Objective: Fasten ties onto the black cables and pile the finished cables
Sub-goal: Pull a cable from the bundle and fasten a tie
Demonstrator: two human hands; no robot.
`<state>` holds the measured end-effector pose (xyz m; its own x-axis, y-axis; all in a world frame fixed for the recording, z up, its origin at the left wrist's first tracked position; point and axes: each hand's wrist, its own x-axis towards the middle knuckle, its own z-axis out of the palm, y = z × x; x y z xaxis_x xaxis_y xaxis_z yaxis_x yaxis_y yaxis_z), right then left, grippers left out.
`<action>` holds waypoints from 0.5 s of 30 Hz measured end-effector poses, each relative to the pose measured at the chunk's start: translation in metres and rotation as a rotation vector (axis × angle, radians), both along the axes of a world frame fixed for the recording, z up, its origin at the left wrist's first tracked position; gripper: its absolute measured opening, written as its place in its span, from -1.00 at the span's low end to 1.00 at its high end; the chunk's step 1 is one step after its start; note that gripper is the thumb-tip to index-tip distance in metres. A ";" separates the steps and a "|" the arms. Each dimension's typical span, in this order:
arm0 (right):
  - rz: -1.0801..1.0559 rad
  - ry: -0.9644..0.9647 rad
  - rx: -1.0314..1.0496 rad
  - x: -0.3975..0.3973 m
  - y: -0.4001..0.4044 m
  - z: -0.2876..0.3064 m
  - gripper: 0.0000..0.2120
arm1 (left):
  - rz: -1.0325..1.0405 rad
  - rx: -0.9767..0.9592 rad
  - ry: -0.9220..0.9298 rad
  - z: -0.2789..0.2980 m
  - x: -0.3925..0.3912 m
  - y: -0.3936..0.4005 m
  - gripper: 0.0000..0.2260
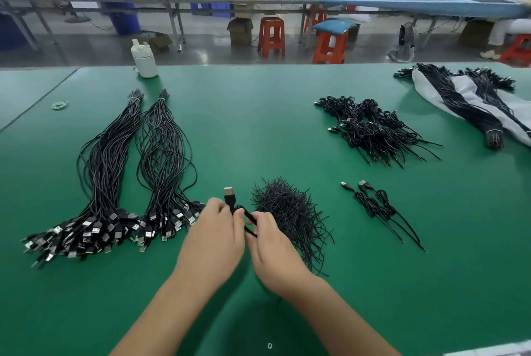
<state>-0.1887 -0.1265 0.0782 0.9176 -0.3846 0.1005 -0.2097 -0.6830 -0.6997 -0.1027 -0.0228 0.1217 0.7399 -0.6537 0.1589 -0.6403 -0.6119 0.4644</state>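
Note:
My left hand [214, 236] grips a folded black USB cable [230, 199] just above the green table, its silver plug pointing up and away. My right hand [271, 243] pinches the cable's loops and a thin black tie right beside the left thumb. A heap of loose black ties [290, 214] lies directly right of my hands. Two bound bundles of untied cables [123, 183] stretch along the left, plugs toward me. Two tied cables [379, 209] lie to the right, and a bigger pile of tied cables [373, 128] sits farther back right.
A white bottle [144, 59] stands at the table's far edge, with rubber bands [60, 104] at far left. More cable bundles lie on a plastic bag [471, 102] at the far right. Orange stools and workbenches stand beyond the table.

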 end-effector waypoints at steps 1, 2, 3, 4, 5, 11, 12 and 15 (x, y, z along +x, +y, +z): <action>0.012 0.018 -0.032 -0.001 0.001 0.001 -0.74 | 0.014 0.018 -0.051 -0.002 0.001 0.000 -0.72; 0.023 0.034 -0.057 -0.001 0.001 0.001 -0.75 | 0.012 0.031 -0.038 -0.003 0.004 0.000 -0.68; 0.027 0.044 -0.068 -0.002 0.001 0.001 -0.77 | -0.014 0.001 0.045 -0.005 0.008 0.001 -0.67; 0.023 0.053 -0.071 -0.003 0.000 0.000 -0.78 | -0.050 -0.057 0.176 -0.007 0.012 0.001 -0.70; 0.018 0.060 -0.075 -0.003 -0.001 0.001 -0.77 | -0.092 -0.114 0.295 -0.009 0.014 0.001 -0.79; 0.031 0.150 -0.062 -0.001 0.002 0.000 -0.78 | -0.136 -0.160 0.294 -0.019 0.023 -0.001 -0.86; 0.033 0.166 -0.023 0.000 0.002 -0.002 -0.78 | -0.142 -0.124 0.293 -0.020 0.025 -0.002 -0.86; 0.066 0.142 0.197 0.003 0.003 -0.008 -0.69 | -0.195 -0.030 0.274 -0.020 0.030 -0.003 -0.87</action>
